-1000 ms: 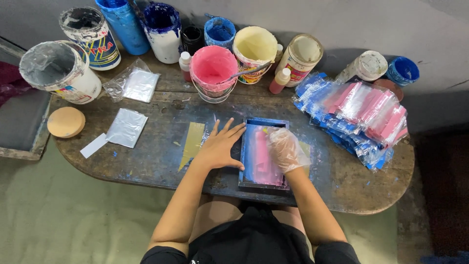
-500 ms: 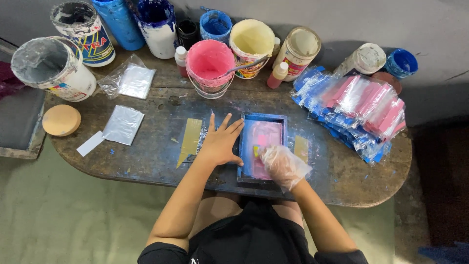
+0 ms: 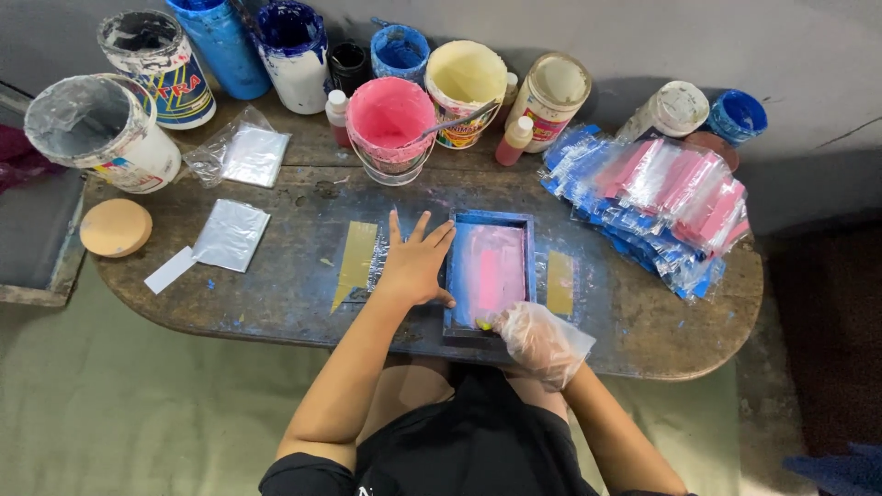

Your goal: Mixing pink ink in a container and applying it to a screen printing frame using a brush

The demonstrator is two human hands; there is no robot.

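A small blue-framed printing screen [image 3: 490, 219] lies flat on the worn table [image 3: 276, 294], its mesh smeared with pink ink. My left hand [image 3: 415, 264] is bare and rests flat, fingers spread, against the frame's left side. My right hand [image 3: 540, 338], in a clear plastic glove, sits at the frame's near edge, closed around a small scraper [image 3: 482, 323] of which only a yellowish tip shows. Yellow strips [image 3: 356, 262] lie on the table on both sides of the frame.
Paint tubs line the back edge: a pink bucket [image 3: 390, 115], a yellow one [image 3: 466, 78], blue pots and a white bucket [image 3: 99, 129]. A heap of pink and blue plastic packets [image 3: 661, 197] fills the right end. Silvery sheets [image 3: 231, 234] and a round wooden lid [image 3: 115, 227] lie left.
My right hand has drawn back across the pink mesh from the middle of the screen to its near edge. My left hand has stayed flat beside the frame.
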